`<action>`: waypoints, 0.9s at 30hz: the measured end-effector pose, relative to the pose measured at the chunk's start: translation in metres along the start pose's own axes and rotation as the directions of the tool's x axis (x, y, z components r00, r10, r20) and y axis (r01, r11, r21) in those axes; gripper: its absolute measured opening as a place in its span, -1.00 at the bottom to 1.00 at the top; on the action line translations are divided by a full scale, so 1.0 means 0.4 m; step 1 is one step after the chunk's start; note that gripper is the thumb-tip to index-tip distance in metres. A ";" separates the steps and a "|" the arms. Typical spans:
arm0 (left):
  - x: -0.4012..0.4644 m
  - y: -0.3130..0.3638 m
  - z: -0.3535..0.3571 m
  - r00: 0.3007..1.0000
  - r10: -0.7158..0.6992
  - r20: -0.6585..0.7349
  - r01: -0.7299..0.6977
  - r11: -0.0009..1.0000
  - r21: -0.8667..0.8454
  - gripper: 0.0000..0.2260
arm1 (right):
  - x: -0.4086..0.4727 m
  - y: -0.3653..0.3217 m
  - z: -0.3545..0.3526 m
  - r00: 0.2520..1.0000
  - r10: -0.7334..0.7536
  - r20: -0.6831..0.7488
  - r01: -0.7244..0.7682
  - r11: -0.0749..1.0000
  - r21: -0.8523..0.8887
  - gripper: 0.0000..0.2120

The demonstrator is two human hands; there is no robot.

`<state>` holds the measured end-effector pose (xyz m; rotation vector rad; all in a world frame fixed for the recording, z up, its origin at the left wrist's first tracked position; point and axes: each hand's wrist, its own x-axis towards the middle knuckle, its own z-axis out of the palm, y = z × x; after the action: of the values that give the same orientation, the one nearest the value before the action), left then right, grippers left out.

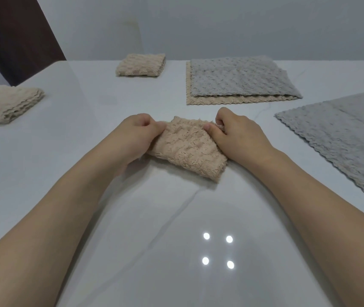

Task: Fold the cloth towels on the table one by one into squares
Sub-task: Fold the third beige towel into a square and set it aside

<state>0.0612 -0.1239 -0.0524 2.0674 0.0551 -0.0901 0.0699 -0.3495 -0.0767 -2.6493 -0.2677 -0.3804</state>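
Note:
A beige fluffy towel (187,149) lies folded into a small thick bundle at the middle of the white table (110,218). My left hand (135,136) grips its left far corner between thumb and fingers. My right hand (236,134) pinches its right far corner the same way. The towel's far edge is lifted slightly off the table between both hands; its near edge rests on the surface.
Two folded beige towels sit at the far left (8,104) and at the back centre (141,64). A grey towel on a beige one (238,80) lies flat at the back right. Another grey towel (345,142) is spread at the right edge.

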 end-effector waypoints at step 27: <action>-0.014 -0.008 0.027 0.936 0.304 -0.179 -0.049 0.616 0.787 -0.92 | 0.011 0.007 0.001 0.995 0.092 0.050 -0.098 0.984 0.152 -0.63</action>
<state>0.0550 -0.1317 -0.0600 2.9414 -0.0154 0.4048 0.0748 -0.3511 -0.0767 -2.5092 -0.1756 -0.2614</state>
